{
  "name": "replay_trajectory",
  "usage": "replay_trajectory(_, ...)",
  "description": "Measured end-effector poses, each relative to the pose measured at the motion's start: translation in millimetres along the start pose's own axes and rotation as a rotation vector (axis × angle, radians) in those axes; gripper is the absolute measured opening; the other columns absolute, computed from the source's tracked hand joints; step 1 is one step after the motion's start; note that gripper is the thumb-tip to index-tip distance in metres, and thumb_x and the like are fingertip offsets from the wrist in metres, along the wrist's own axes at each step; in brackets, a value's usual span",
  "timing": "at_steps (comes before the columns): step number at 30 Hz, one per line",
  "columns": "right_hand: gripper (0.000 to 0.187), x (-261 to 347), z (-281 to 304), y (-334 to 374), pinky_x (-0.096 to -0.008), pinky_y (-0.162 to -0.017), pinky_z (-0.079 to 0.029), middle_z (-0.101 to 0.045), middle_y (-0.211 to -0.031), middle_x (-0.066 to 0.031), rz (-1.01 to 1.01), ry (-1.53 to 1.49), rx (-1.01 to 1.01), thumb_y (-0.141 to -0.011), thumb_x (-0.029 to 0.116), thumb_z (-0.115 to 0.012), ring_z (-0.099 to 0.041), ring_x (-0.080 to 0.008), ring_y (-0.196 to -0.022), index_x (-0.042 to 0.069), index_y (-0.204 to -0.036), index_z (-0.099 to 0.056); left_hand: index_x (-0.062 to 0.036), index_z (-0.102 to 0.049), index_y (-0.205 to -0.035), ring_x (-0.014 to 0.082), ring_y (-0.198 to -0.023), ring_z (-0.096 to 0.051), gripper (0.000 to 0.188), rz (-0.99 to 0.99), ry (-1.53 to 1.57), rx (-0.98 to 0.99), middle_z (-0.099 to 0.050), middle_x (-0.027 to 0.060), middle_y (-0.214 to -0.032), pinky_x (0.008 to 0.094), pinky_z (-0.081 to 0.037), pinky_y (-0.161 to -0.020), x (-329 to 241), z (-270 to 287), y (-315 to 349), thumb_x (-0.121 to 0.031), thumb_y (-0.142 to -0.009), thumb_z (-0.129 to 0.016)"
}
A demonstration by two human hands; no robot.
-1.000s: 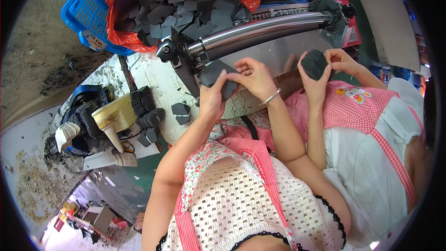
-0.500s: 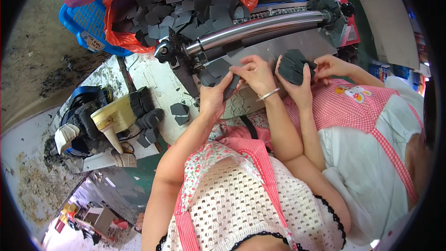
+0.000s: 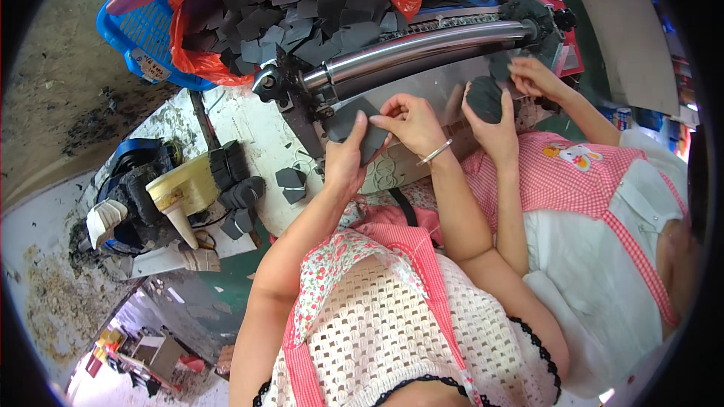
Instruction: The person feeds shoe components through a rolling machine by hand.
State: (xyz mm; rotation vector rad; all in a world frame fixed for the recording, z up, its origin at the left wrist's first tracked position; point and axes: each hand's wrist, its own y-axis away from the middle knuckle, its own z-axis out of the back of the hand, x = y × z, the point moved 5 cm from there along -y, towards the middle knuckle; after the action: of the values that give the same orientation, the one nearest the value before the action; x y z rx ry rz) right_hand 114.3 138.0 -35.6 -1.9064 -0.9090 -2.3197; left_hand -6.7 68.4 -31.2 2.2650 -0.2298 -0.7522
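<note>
My left hand (image 3: 347, 163) grips several thin, dark grey flat pieces (image 3: 372, 143), thumb on top, at the near left end of a roller machine (image 3: 422, 45). Beside it, my right hand (image 3: 413, 124), with a bangle at the wrist, pinches the edge of another dark flat piece (image 3: 354, 111). That piece lies above my left thumb, by the machine's metal plate; its lower part is hidden. On the right, a co-worker's hand (image 3: 494, 132) holds a fanned stack of dark pieces (image 3: 485, 98). The co-worker's other hand (image 3: 537, 79) holds a single piece (image 3: 500, 68) at the plate.
A blue basket (image 3: 113, 26) lined with a red bag (image 3: 185, 45) holds many dark pieces behind the machine. Left on the white table (image 3: 264, 136) are small dark stacks (image 3: 228, 166), a loose piece (image 3: 292, 183) and a cream tape dispenser-like object (image 3: 183, 185). Rubber bands (image 3: 388, 173) lie near my hands.
A dark piece between my hands now shows broader and flatter, with my right fingertips on its edge. The co-worker's right hand has moved up to the plate with a single piece.
</note>
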Motion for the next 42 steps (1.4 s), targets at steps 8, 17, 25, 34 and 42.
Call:
replay_trajectory(8, 0.028, 22.7, 4.8, 1.6, -0.029, -0.056, -0.053, -0.067, -0.072, -0.0124, 0.02, 0.09, -0.435, -0.076, 0.018, -0.078, -0.066, -0.0162, -0.062, -0.005, -0.082, -0.063, 0.0143, -0.05, -0.111, 0.0346, -0.093, -0.066, 0.029, -0.045, -0.04, 0.111, -0.061, 0.0249, -0.102, 0.0346, -0.061, -0.077, 3.5, 6.2, -6.1, -0.01, -0.095, -0.054)
replay_trajectory(17, 0.031, -10.4, 15.0, -11.9, -0.0279, -0.056, -0.051, -0.066, -0.069, -0.0124, -0.121, 0.094, -0.314, -0.076, 0.019, -0.078, -0.065, -0.0151, -0.058, -0.007, -0.08, -0.063, 0.0112, -0.054, -0.109, 0.0252, -0.088, -0.068, 0.027, 0.063, 0.033, 0.141, -0.063, 0.0183, -0.102, 0.0313, -0.06, -0.073, -2.5, -5.6, -5.4, -0.011, -0.094, -0.056)
replay_trajectory(25, 0.021, -2.9, 6.2, -10.8, -0.022, -0.046, -0.047, -0.064, -0.07, -0.0092, -0.006, 0.113, -0.141, -0.081, 0.011, -0.074, -0.062, -0.0128, -0.051, -0.004, -0.08, -0.06, 0.014, -0.05, -0.113, 0.0295, -0.089, -0.067, 0.028, 0.061, -0.001, 0.048, -0.061, 0.0229, -0.109, 0.0319, -0.061, -0.077, -4.2, -3.3, -6.3, -0.005, -0.093, -0.055)
replay_trajectory(34, 0.025, 26.3, 3.9, -3.6, -0.0278, -0.049, -0.049, -0.064, -0.06, -0.0115, 0.09, 0.412, -0.367, -0.082, 0.014, -0.072, -0.067, -0.019, -0.054, -0.003, -0.073, -0.056, 0.0187, -0.044, -0.115, 0.0334, -0.098, -0.064, 0.03, 0.024, 0.121, 0.126, -0.056, 0.0284, -0.114, 0.0346, -0.059, -0.084, 0.6, -1.6, -5.6, 0.003, -0.092, -0.051)
replay_trajectory(42, 0.025, 13.6, 11.5, -3.0, -0.0291, -0.048, -0.049, -0.064, -0.061, -0.0113, 0.099, 0.345, -0.592, -0.083, 0.016, -0.072, -0.064, -0.0161, -0.051, -0.002, -0.078, -0.056, 0.0161, -0.044, -0.116, 0.0342, -0.1, -0.064, 0.029, 0.01, 0.164, 0.123, -0.056, 0.026, -0.116, 0.0359, -0.059, -0.086, 11.6, 2.9, 7.1, 0.002, -0.092, -0.052)
